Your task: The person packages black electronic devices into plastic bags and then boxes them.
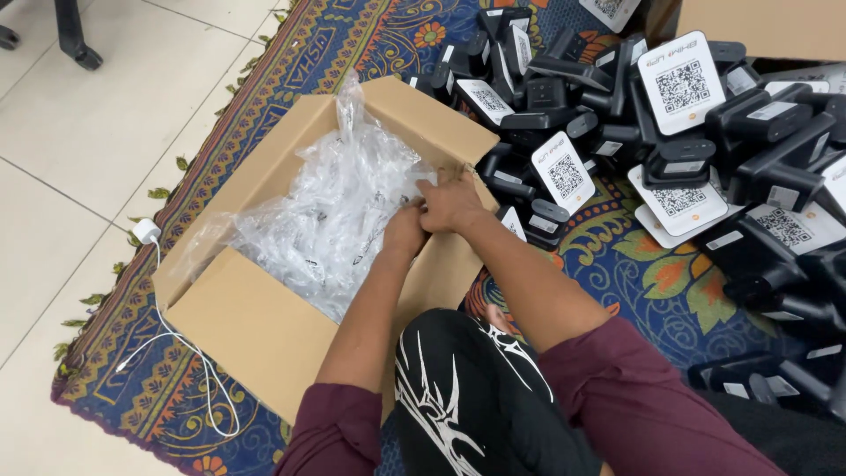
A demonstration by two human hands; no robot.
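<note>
Both hands meet at the right-hand rim of an open cardboard box (256,326). The left hand (404,231) reaches into the box, its fingers curled around a fold of the clear plastic bags (339,211) that fill it. The right hand (451,201) rests just beside it, knuckles up, fingers bent over the box edge and pressing the same plastic; whether it truly grips a bag cannot be told. The plastic lies directly under and to the left of the hands, heaped almost to the box's rim, with one twist sticking up at the far corner.

To the right of the box, touching its far flap, sprawls a pile of black devices (634,115), many bearing white rounded-square labels (681,81) printed with square black code patterns. Some labels face up, others tilt sideways. Behind the pile stands the corner of another brown carton (767,26).

The box sits on a blue patterned rug (652,273) with orange flowers. Left of the box, a white charger and cable (145,232) trails over the rug's fringe beside pale floor tiles (79,115).
</note>
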